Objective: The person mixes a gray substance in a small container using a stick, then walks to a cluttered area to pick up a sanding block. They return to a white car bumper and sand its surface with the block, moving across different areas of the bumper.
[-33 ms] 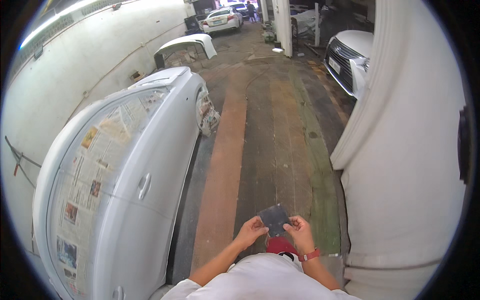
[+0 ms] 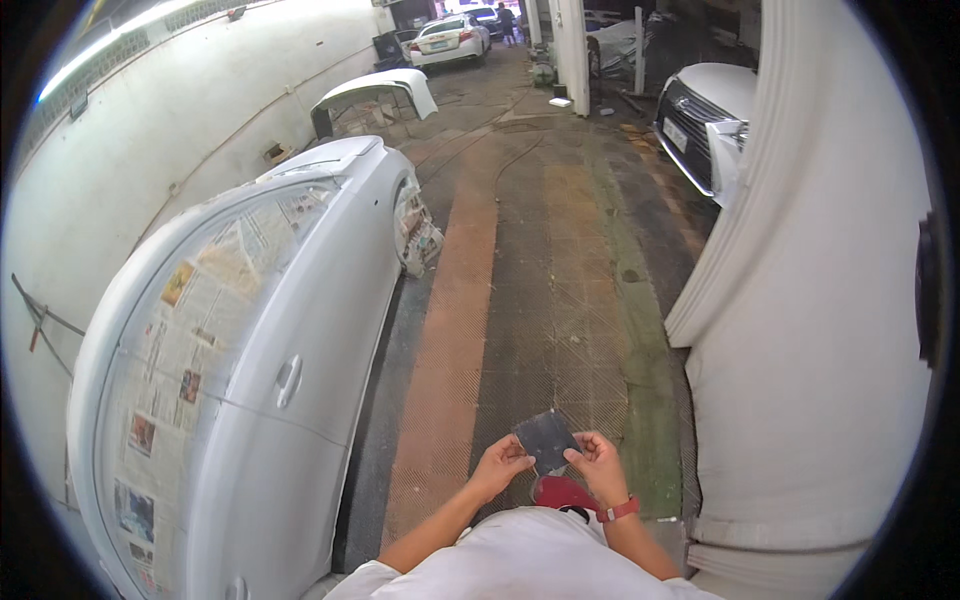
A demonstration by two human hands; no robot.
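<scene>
A small dark square sheet of sandpaper (image 2: 546, 440) is stretched between my two hands, in front of my waist. My left hand (image 2: 501, 467) pinches its left lower edge between thumb and fingers. At the opposite edge, my right hand (image 2: 598, 467) grips it the same way, thumb on top. The fingers behind the sheet are partly hidden. To my left stands a pale grey-white car body (image 2: 310, 345), its windows covered with newspaper (image 2: 165, 400) under clear film. Neither hand touches the car.
Striped matting (image 2: 440, 380) runs along the floor ahead. A white curtain (image 2: 780, 400) hangs close on my right, with a white car (image 2: 705, 125) beyond it. A loose white bumper (image 2: 375, 88) stands past the masked car. Another white car (image 2: 450, 40) is parked far ahead, near a person (image 2: 507, 24).
The surroundings have shifted very slightly to the right in the picture. Both hands keep their hold on the sandpaper, which sits almost exactly where it was.
</scene>
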